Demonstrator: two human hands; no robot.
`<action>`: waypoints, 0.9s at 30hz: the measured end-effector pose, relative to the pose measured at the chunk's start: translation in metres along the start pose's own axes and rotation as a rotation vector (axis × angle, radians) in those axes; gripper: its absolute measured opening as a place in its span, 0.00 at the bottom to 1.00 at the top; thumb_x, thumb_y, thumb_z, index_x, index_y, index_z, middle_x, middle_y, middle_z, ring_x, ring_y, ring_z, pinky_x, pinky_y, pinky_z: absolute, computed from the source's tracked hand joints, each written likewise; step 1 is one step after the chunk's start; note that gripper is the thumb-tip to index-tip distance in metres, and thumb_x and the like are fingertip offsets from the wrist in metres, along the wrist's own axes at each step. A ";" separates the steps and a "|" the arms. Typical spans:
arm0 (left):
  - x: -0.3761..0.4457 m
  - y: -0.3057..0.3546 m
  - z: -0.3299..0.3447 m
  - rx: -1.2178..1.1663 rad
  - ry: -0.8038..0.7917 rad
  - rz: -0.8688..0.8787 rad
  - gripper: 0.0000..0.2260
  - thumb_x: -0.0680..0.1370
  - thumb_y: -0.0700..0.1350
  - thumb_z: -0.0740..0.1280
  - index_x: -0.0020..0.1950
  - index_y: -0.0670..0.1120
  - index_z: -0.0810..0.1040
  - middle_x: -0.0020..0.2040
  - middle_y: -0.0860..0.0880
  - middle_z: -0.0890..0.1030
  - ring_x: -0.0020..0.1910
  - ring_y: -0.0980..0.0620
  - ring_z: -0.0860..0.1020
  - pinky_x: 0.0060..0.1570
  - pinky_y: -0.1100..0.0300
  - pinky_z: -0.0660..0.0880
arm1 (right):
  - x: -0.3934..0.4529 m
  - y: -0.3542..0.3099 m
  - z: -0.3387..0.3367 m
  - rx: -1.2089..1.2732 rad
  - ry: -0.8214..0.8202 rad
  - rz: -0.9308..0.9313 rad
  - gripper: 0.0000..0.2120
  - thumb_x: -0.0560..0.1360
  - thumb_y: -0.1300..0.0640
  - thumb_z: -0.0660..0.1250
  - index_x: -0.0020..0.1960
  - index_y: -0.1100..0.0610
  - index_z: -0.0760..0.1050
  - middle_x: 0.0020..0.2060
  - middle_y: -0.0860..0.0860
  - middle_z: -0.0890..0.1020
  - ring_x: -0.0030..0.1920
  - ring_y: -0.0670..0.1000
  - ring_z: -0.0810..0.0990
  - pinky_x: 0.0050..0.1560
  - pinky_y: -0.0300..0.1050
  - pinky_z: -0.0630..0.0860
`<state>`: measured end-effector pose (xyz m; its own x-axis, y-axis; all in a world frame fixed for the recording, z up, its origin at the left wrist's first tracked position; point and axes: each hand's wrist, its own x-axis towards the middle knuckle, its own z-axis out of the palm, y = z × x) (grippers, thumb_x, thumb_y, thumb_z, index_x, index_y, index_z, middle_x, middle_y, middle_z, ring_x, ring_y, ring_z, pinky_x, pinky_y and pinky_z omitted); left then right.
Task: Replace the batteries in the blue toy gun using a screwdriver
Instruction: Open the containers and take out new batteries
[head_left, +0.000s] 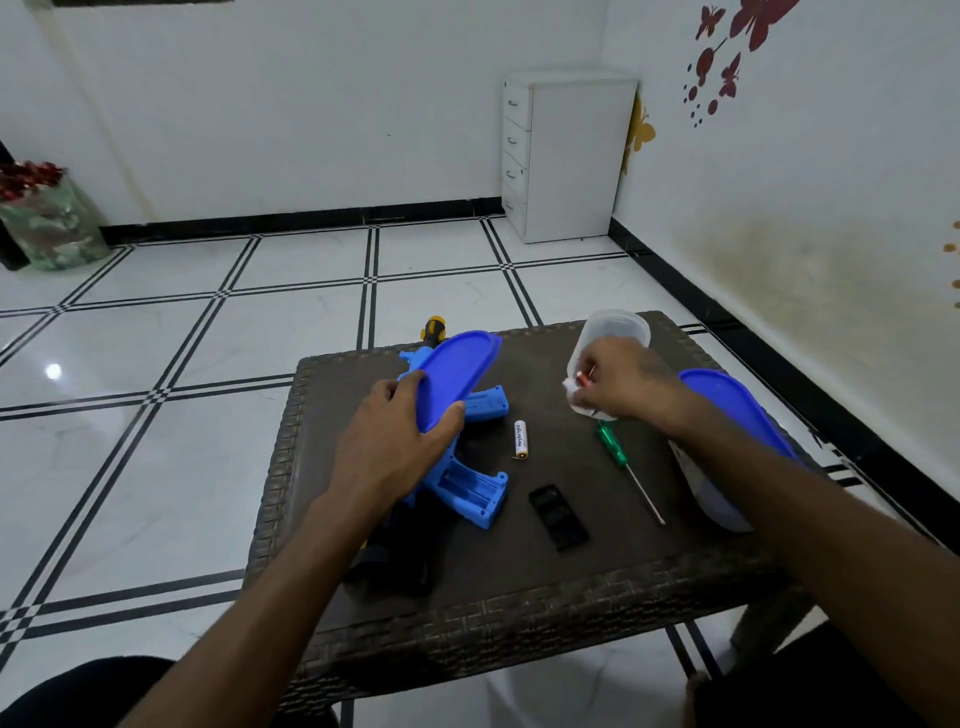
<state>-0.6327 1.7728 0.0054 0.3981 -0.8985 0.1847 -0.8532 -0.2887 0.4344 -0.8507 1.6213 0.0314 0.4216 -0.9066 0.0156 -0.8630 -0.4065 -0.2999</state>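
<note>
- The brown woven surface (519, 613) is occupied by the blue toy gun (467, 493), lying left of centre.
- A blue lid (452, 374) is gripped by left hand (400, 441) fingers.
- A small white item is pinched by right hand (623, 384) fingers beside a clear container (613, 332).
- A green screwdriver (623, 462) and a battery (521, 439) are laid between.

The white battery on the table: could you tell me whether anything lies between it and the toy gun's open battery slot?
Nothing visible does. The battery lies on bare table just right of the blue toy gun, with a clear gap to the open slot. The black cover lies off to the right.
</note>
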 end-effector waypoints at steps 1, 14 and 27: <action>0.002 0.001 0.001 0.000 -0.006 0.002 0.31 0.77 0.67 0.57 0.75 0.52 0.62 0.68 0.46 0.70 0.62 0.45 0.73 0.57 0.52 0.73 | 0.007 0.005 -0.007 -0.030 0.057 0.030 0.13 0.71 0.51 0.74 0.53 0.55 0.80 0.47 0.55 0.83 0.44 0.53 0.79 0.41 0.44 0.72; 0.007 0.006 0.010 -0.003 -0.048 0.017 0.33 0.76 0.69 0.55 0.75 0.53 0.61 0.69 0.47 0.68 0.63 0.46 0.72 0.59 0.48 0.74 | 0.048 0.024 -0.004 -0.348 0.086 0.045 0.17 0.75 0.51 0.72 0.61 0.55 0.76 0.55 0.56 0.81 0.53 0.56 0.79 0.53 0.48 0.75; 0.002 0.002 0.005 -0.011 -0.024 -0.006 0.33 0.75 0.69 0.56 0.74 0.53 0.63 0.67 0.46 0.70 0.61 0.46 0.73 0.57 0.48 0.75 | 0.000 -0.050 0.039 -0.069 -0.203 -0.046 0.16 0.71 0.46 0.73 0.49 0.56 0.74 0.42 0.52 0.76 0.43 0.52 0.76 0.38 0.45 0.72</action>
<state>-0.6350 1.7685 0.0018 0.3949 -0.9046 0.1607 -0.8470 -0.2907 0.4452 -0.7964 1.6463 0.0090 0.5020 -0.8487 -0.1664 -0.8558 -0.4597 -0.2371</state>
